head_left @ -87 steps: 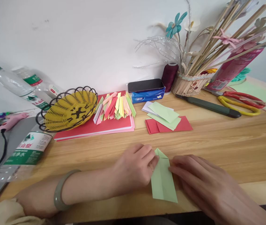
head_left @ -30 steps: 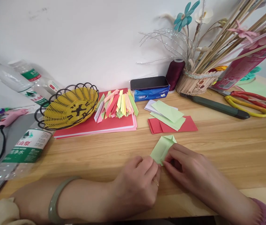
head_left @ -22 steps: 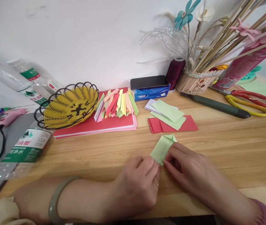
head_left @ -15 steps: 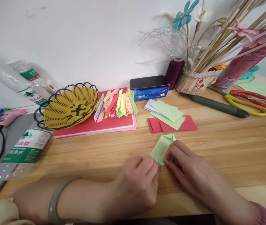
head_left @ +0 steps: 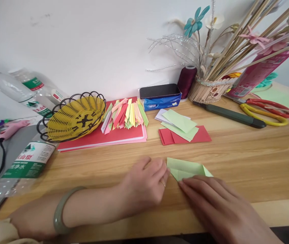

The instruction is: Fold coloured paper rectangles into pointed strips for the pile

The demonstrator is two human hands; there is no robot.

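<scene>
A light green paper [head_left: 185, 166] with folded edges lies at the front of the wooden table. My left hand [head_left: 146, 183], closed with its fingertips pinched together, is at the paper's left corner. My right hand [head_left: 218, 203] covers the lower right part of the paper, its fingers pressed together along the near edge; its thumb is hidden. Just behind are loose light green slips [head_left: 180, 121] lying over red paper slips [head_left: 197, 135]. Farther left, a pile of folded colored paper strips [head_left: 126, 113] rests on a stack of red sheets [head_left: 103, 139].
A yellow woven basket [head_left: 77, 118] tilts beside plastic bottles [head_left: 30, 162] on the left. At the back stand a phone [head_left: 159, 90] on a blue packet [head_left: 162, 102], a dark thread spool [head_left: 186, 81] and a stick pot [head_left: 205, 89]. A green-handled tool [head_left: 233, 115] and scissors [head_left: 264, 108] lie right.
The green paper has turned and lies more sideways, farther right. My right hand has moved right and nearer, flattening over the paper. My left hand has shifted slightly left.
</scene>
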